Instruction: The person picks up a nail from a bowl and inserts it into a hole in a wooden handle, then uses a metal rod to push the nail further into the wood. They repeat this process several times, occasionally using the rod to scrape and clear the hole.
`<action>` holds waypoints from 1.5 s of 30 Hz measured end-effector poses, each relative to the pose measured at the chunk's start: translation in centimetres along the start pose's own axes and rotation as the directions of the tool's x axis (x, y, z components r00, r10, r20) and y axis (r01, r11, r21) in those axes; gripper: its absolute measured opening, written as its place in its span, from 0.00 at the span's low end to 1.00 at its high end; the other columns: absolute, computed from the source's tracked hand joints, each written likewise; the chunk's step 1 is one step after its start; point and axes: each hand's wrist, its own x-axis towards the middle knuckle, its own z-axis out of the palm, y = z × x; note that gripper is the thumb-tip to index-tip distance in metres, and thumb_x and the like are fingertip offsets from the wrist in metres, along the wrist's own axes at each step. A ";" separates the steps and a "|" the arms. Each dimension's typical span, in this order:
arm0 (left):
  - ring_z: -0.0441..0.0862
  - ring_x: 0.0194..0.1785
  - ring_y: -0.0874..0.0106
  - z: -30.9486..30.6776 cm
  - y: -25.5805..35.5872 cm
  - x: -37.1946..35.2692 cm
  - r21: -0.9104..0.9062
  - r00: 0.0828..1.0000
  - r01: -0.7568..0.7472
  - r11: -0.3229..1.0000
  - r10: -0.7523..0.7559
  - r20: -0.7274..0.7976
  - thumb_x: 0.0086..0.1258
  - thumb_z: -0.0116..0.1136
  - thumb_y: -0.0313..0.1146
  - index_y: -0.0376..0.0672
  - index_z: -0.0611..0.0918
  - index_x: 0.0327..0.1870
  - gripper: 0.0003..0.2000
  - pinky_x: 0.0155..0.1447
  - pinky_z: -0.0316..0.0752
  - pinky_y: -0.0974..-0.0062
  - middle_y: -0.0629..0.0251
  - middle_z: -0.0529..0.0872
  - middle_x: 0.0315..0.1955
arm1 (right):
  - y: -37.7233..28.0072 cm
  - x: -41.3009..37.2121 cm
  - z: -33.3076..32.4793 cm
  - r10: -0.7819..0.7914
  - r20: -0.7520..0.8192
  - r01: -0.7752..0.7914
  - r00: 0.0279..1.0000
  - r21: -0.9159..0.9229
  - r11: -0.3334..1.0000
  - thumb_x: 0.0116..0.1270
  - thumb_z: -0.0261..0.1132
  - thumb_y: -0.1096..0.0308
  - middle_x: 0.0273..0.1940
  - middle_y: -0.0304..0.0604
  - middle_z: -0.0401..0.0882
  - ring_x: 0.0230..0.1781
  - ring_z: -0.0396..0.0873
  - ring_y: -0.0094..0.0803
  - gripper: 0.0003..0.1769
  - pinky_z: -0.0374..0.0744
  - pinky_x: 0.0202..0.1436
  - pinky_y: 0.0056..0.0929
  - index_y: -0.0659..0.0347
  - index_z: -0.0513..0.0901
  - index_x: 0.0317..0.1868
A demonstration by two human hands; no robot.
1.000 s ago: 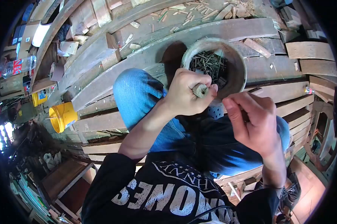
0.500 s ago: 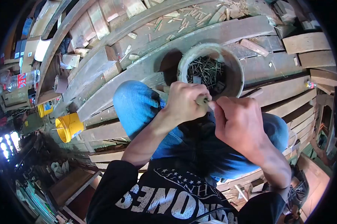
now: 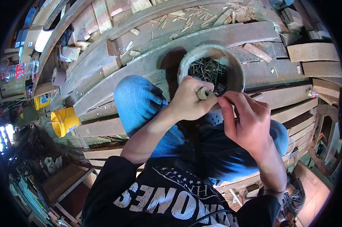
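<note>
Working surface is a deck of weathered, curved planks (image 3: pixel 254 32) with open gaps between the boards. A round bowl (image 3: pixel 237 75) sits on it just beyond the fingers (image 3: pixel 201 99) of the left hand (image 3: pixel 188 100). A loose offcut (image 3: pixel 257 52) lies farther out to their right, scattered wood chips (image 3: pixel 186 17) lie well beyond, and a yellow bucket (image 3: pixel 65 121) stands well off to their left, by the board ends.

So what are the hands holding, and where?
Left hand grips a wooden stick around its shaft, end exposed; right hand pinches at that end, contents unclear.
</note>
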 end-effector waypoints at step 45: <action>0.63 0.19 0.80 0.5 0.0 -1.5 0.084 0.910 0.372 0.924 -0.381 0.162 0.60 0.58 0.29 0.38 0.75 0.18 0.11 0.24 0.61 0.72 0.67 0.69 0.10 | -0.3 0.0 -1.2 -0.167 0.365 0.307 0.916 -0.367 0.878 0.57 0.62 0.68 0.21 0.36 0.68 0.16 0.75 0.28 0.05 0.72 0.18 0.29 0.58 0.74 0.28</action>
